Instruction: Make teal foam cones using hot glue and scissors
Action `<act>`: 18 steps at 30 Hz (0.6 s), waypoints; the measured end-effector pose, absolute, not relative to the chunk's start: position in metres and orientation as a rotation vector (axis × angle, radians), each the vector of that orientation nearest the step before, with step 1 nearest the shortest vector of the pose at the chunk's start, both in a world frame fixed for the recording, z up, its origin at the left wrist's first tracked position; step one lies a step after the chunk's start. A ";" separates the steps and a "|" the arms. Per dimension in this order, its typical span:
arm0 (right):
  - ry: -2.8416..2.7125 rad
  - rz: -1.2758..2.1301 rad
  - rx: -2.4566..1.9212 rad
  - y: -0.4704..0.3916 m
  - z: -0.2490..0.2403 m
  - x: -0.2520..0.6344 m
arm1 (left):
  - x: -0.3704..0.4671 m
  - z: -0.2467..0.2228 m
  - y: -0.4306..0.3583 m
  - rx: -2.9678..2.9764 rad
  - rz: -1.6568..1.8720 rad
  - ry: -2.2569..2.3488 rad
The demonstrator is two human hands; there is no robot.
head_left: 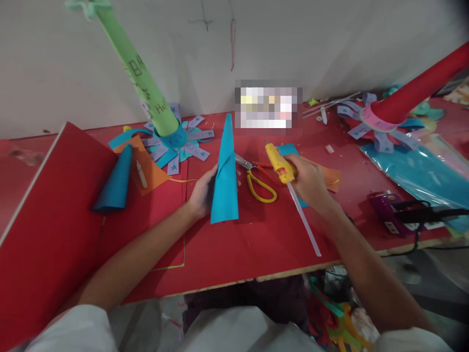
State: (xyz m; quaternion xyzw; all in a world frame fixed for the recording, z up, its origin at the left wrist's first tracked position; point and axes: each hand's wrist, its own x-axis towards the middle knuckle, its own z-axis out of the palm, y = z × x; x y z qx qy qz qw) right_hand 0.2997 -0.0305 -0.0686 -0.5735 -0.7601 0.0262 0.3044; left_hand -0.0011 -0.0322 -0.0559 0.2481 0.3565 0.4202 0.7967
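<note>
A rolled blue paper cone (226, 183) stands point up in my left hand (202, 195), whose fingers wrap round behind it. My right hand (309, 181) grips a yellow glue gun (280, 164), its nozzle tilted up and to the left. From the back of the gun a long clear glue stick (306, 222) sticks out toward me. Between the hands lie scissors (262, 188) with a yellow and a red handle, partly hidden behind the cone. Blue paper (287, 149) and orange paper (331, 177) lie beneath and beside my right hand.
A second blue cone (116, 183) leans by a red board (54, 210) at the left. A green paper tube (141, 73) rises from a paper flower base. At the right are a red tube (421, 90), a plastic packet (410, 171) and a purple device (388, 210) with black cable.
</note>
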 end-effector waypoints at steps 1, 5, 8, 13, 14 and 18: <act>-2.024 0.042 -1.563 -0.032 -0.068 0.311 | -0.001 -0.057 -0.032 0.543 0.889 0.758; -2.054 -0.023 -1.736 -0.038 -0.066 0.357 | -0.003 -0.059 -0.031 0.553 0.890 0.725; -2.098 -0.029 -1.748 -0.039 -0.064 0.389 | -0.004 -0.059 -0.030 0.566 0.889 0.700; -2.238 -0.135 -1.709 -0.040 -0.047 0.415 | -0.002 -0.055 -0.032 0.506 0.922 0.718; -2.244 -0.143 -1.699 -0.039 -0.040 0.411 | -0.002 -0.054 -0.033 0.497 0.937 0.718; -2.166 0.013 -1.697 -0.033 -0.010 0.353 | 0.001 -0.057 -0.033 0.521 1.037 0.683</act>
